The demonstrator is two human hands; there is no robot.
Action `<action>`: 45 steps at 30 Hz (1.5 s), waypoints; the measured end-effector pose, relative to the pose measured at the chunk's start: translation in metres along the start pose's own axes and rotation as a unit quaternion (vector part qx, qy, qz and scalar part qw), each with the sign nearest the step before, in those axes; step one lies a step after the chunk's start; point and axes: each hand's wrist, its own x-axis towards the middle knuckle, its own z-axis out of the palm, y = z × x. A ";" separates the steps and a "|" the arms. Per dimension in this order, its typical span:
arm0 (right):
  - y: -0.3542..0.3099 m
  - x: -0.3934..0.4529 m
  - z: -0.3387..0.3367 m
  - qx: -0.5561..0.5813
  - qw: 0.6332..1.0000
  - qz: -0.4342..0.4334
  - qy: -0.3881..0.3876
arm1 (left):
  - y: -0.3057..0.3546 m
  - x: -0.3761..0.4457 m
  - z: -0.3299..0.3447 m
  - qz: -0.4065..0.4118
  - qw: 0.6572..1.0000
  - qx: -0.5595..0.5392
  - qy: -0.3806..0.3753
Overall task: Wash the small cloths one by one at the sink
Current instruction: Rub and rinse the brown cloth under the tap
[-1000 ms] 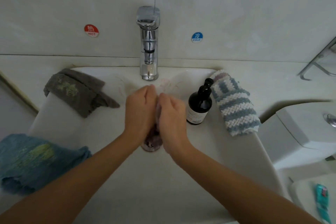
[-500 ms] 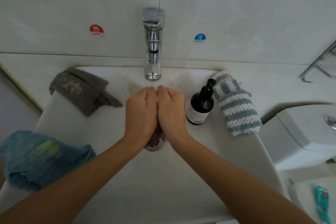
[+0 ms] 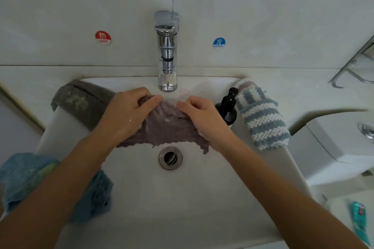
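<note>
White sink (image 3: 202, 198), both hands (image 3: 129, 113) (image 3: 200, 115) gripping a wet, spread, ragged-edged mauve cloth (image 3: 168, 129).

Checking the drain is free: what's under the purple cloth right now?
The purple cloth, gripped by the left hand and right hand, covers bare basin. The drain shows just nearer, uncovered.
</note>
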 end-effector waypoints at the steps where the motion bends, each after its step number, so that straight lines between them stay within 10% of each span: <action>1: 0.000 0.001 -0.003 -0.006 1.000 -0.002 -0.008 | 0.000 0.002 -0.004 -0.002 1.000 0.005 -0.027; 13: -0.003 -0.005 -0.025 -0.164 0.974 -0.008 -0.155 | -0.011 0.000 -0.027 -0.067 0.943 -0.076 -0.318; 29: 0.006 0.000 -0.027 -0.161 0.975 0.004 -0.150 | -0.004 -0.006 -0.018 -0.119 0.938 -0.152 -0.288; 36: 0.012 0.002 -0.013 -0.010 0.997 -0.072 -0.024 | 0.009 0.006 0.008 -0.273 0.936 -0.192 -0.118; 45: -0.002 -0.007 0.027 0.191 0.960 -0.059 0.197 | 0.042 -0.031 0.054 -0.030 0.983 -0.134 0.120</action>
